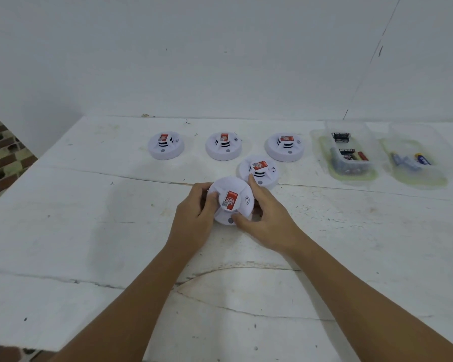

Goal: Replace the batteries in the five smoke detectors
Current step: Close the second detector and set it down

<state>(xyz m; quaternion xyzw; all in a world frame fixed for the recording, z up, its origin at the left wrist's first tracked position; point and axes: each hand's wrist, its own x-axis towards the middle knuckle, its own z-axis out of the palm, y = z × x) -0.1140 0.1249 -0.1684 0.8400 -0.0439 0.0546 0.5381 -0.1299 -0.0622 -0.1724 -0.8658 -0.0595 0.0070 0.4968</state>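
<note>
A white round smoke detector (233,194) with a red label is tilted up toward me at the table's middle. My left hand (194,218) grips its left rim, and my right hand (264,218) grips its right and lower rim, thumb near its grey button. Just behind it lies a fourth detector (259,172), touching my right fingertips. Three more detectors sit in a row further back: left (165,145), middle (223,145), right (285,147).
Two clear plastic trays stand at the back right: the nearer tray (324,152) holds several black and red batteries, the far tray (439,176) a few blue ones. The white table (89,231) is scuffed and cracked. A wall rises behind; tiled floor shows left.
</note>
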